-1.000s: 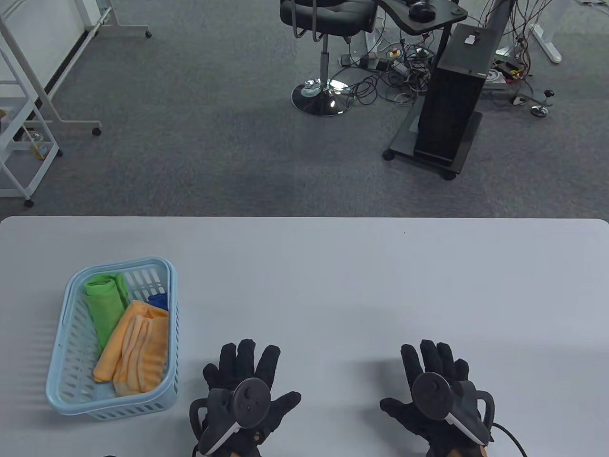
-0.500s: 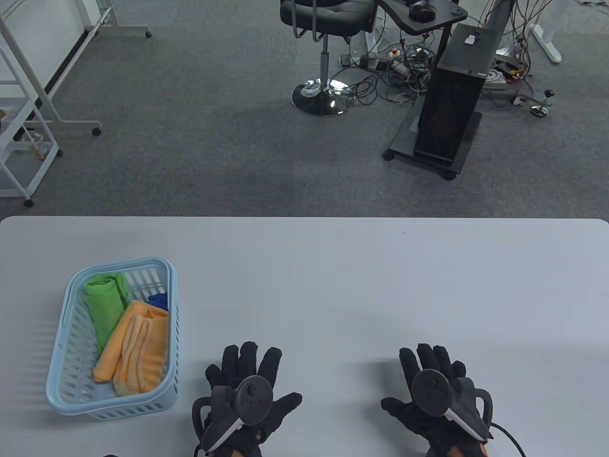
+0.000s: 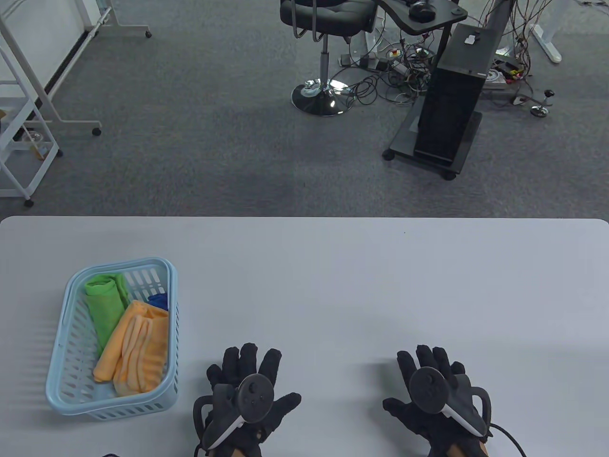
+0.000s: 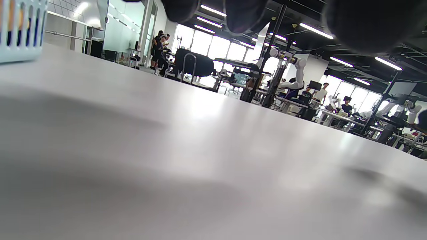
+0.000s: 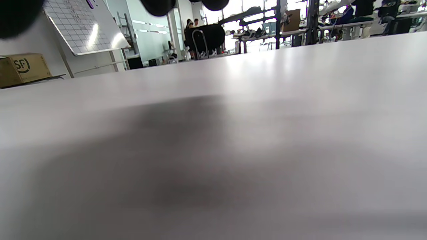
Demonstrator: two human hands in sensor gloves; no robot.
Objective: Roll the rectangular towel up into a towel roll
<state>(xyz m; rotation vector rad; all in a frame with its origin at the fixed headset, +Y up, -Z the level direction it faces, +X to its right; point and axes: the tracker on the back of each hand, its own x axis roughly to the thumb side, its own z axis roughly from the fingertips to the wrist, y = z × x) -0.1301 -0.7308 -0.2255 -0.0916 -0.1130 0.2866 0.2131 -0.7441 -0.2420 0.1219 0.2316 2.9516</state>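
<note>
Both hands barely shift: left hand (image 3: 247, 400) and right hand (image 3: 435, 395) stay spread flat on the counter (image 3: 333, 285). Orange towel (image 3: 135, 350) remains in the basket (image 3: 66, 390); rolling not started.

Orange towel (image 3: 135, 350) (loosely folded) lies in the basket (image 3: 66, 395) beside a green one (image 3: 105, 304).

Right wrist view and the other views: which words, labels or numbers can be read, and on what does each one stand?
"SF": printed on the brown cardboard box at the left edge of the right wrist view.
Whiteboard behind the box: a grid with purple marks, too blurred to read.
Table view and left wrist view: no readable text on the basket, the towels or the gloves.
</note>
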